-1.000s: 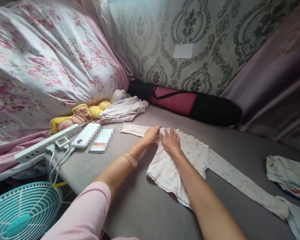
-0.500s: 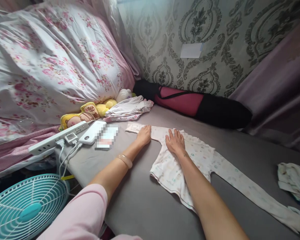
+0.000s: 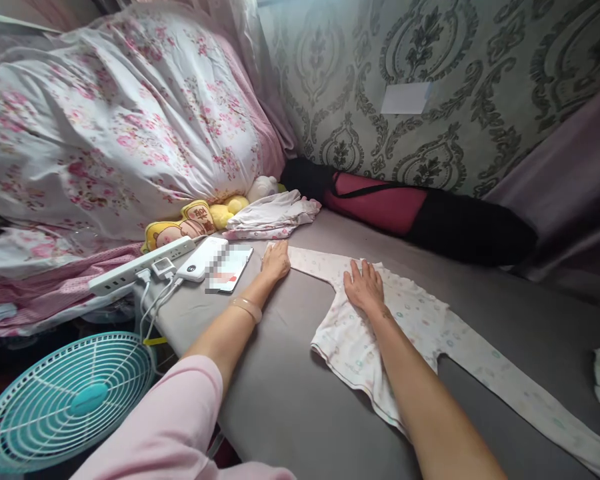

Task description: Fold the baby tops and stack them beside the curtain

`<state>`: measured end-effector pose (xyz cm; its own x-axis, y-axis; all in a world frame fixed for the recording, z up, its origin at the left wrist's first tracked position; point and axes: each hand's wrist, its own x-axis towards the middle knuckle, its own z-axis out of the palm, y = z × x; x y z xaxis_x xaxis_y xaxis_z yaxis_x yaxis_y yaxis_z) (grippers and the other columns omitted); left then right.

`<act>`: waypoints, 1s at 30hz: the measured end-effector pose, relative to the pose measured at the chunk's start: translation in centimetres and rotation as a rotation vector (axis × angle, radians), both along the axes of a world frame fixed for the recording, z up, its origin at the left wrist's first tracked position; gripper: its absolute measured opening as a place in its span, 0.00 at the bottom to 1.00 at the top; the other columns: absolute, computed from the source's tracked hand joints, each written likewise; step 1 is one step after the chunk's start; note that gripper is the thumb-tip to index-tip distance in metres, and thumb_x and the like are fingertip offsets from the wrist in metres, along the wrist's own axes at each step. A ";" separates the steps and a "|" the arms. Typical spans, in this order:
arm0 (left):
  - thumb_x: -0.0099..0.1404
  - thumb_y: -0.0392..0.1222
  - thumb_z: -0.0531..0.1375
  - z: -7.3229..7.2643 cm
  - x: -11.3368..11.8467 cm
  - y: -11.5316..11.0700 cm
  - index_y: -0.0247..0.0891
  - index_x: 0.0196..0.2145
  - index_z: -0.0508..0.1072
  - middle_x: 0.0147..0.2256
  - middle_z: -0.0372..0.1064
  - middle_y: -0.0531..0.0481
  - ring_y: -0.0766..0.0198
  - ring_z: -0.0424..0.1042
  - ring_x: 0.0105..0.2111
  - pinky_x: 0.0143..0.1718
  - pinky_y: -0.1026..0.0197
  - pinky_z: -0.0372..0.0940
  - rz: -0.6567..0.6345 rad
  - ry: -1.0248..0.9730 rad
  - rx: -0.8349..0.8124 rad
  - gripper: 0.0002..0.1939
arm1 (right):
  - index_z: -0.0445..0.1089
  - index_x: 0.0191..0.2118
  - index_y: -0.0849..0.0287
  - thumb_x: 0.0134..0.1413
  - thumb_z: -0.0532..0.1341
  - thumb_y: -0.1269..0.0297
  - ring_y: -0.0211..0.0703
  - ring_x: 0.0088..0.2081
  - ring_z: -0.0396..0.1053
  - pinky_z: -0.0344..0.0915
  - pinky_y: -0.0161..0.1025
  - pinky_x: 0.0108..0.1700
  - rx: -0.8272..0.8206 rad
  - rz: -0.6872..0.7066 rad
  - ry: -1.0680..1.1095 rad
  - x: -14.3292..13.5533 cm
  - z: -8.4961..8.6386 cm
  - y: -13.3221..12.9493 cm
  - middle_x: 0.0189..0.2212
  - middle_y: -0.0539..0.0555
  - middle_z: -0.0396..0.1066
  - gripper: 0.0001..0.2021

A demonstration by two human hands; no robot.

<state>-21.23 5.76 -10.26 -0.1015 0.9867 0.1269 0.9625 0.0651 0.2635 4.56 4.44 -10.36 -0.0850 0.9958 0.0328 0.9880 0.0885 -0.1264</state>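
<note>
A white long-sleeved child's shirt with a small pastel print lies spread out on the grey bed surface. My left hand rests on the cuff end of its left sleeve, fingers stretched forward and covering most of the cuff. On the upper body of the shirt, near the shoulder, my right hand lies flat with its fingers a little apart. The other sleeve runs down toward the lower right corner. Parts of the hem are hidden behind my right forearm.
Left of my hand are a phone, a white power bank and a power strip with cables. Folded clothing and plush toys lie behind. A black and red long bag lines the wall. A teal fan stands lower left.
My left hand has slid left along the sleeve from its middle to the cuff. My right hand stays on the shirt near the shoulder. The view has shifted slightly left.
</note>
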 end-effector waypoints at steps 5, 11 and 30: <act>0.72 0.46 0.46 -0.1 -0.1 -0.6 0.28 0.62 0.57 0.62 0.58 0.34 0.53 0.55 0.64 0.64 0.52 0.47 -0.046 0.013 0.145 0.26 | 0.53 0.68 0.59 0.67 0.45 0.55 0.49 0.70 0.40 0.35 0.48 0.68 -0.005 0.026 0.125 0.2 0.3 0.0 0.70 0.59 0.45 0.28; 0.73 0.46 0.47 0.7 0.4 -1.9 0.31 0.59 0.59 0.59 0.61 0.38 0.55 0.59 0.59 0.60 0.55 0.51 -0.112 0.096 0.257 0.23 | 0.60 0.64 0.59 0.67 0.46 0.60 0.39 0.65 0.55 0.55 0.37 0.61 0.016 0.041 0.641 4.0 2.3 -1.4 0.66 0.56 0.56 0.24; 0.53 0.60 0.65 3.5 4.0 -16.7 0.47 0.48 0.70 0.40 0.72 0.49 0.57 0.70 0.39 0.39 0.57 0.67 -0.549 -0.481 -0.281 0.27 | 0.71 0.42 0.53 0.53 0.62 0.55 0.40 0.36 0.70 0.66 0.36 0.39 -0.190 0.042 0.511 14.4 5.7 -25.6 0.39 0.51 0.72 0.13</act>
